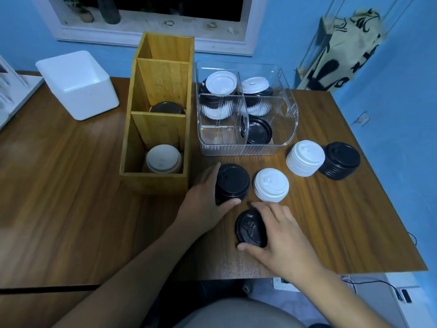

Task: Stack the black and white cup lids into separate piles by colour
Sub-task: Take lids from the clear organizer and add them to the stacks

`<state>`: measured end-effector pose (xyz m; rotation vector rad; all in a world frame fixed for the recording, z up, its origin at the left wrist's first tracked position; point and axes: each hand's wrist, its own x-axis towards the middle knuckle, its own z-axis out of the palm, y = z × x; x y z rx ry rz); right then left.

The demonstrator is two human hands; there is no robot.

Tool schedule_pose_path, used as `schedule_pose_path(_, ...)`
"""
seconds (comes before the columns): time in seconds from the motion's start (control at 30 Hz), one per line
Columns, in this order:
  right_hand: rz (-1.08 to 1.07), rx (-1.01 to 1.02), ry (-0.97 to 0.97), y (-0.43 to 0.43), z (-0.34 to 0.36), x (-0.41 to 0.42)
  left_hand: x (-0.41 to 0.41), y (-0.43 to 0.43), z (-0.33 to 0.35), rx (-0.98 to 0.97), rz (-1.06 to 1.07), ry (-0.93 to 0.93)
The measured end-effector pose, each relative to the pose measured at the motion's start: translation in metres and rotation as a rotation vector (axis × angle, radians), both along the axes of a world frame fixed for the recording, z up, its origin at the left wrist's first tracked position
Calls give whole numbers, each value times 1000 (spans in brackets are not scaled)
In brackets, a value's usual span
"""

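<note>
Head view: lid embossing (251, 225) (unreadable)

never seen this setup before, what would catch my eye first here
Both hands at the near table edge: the left hand wraps a black lid stack, the right hand grips a single black lid. Behind stand a tall wooden organiser and a clear bin of mixed lids.

I saw a white square foam box (79, 85) at the brown wooden table's (71, 197) far left, a beige printed cloth bag (343, 48) hanging on the blue wall (402, 91).
</note>
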<state>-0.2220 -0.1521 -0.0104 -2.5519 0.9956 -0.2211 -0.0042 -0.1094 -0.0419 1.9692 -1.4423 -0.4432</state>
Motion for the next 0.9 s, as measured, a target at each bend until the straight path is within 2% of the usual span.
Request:
schedule_pose_path(0.17,78,184,-175,-18,14,-5,0,0,1,-3,10,27)
schedule_pose_path(0.27,137,118,-223,-44,40,13,-1,1,3,-11,5,76)
schedule_pose_path(0.57,365,18,-5,-94,39,85,0,1,2,-43,-1,114)
schedule_pose_path(0.9,337,71,21,-96,29,93,0,0,0,-4,6,129)
